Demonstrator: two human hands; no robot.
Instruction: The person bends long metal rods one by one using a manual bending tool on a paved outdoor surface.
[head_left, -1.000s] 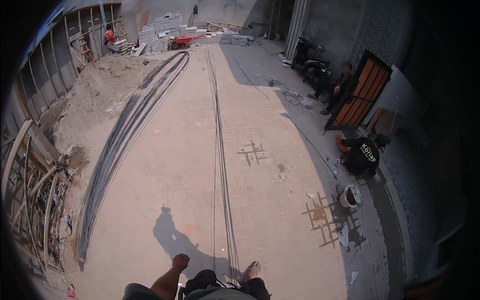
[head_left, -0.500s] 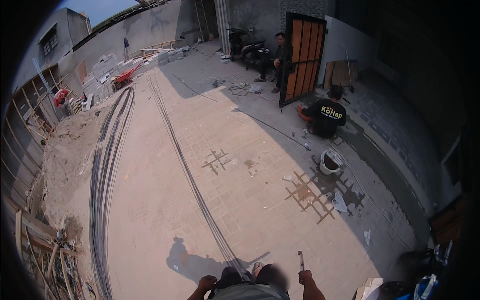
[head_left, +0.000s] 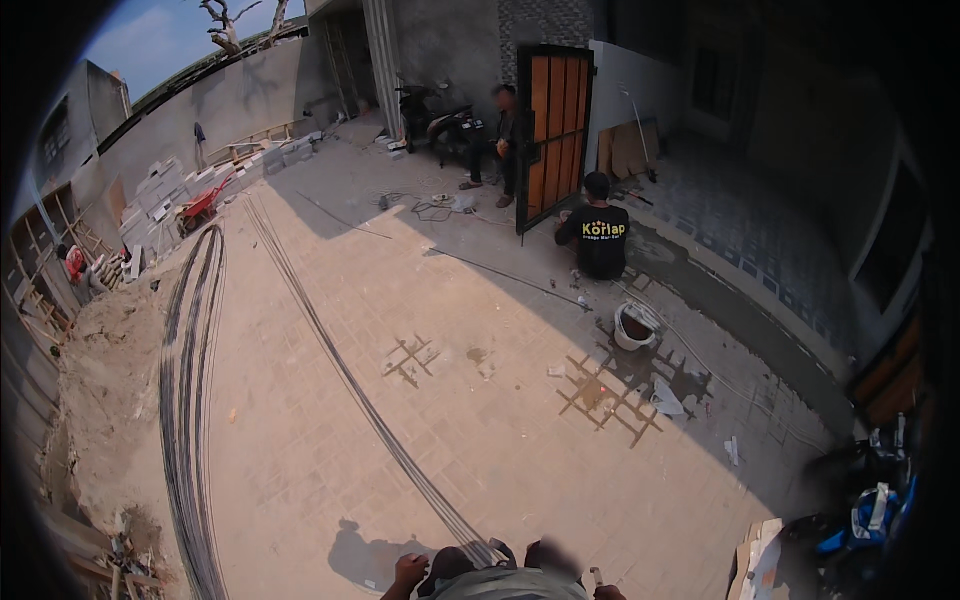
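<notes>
My left hand (head_left: 411, 570) hangs beside my left thigh at the lower edge, its fingers curled and nothing showing in them. At the lower edge too, my right hand (head_left: 607, 592) is closed on a slim, stick-like tool (head_left: 597, 576), most of it hidden; the hand is partly cut off. A narrow bundle of long steel rods (head_left: 385, 430) runs over the paving from the far left to between my legs. Neither hand touches it. Further left lies a thicker bundle of dark rods (head_left: 178, 400), bent into a loop at its far end.
A person in a black shirt (head_left: 600, 240) crouches by the orange-panelled gate (head_left: 556, 135); another sits behind it near a motorcycle (head_left: 435, 120). A white bucket (head_left: 632, 335) stands on wet paving. A red wheelbarrow (head_left: 203, 203) is far left, and a blue-and-black motorcycle (head_left: 865, 520) near right.
My view has tilted up and turned right, so the scene has shifted left. My right hand and its tool have sunk toward the lower edge. The crouching person is more upright.
</notes>
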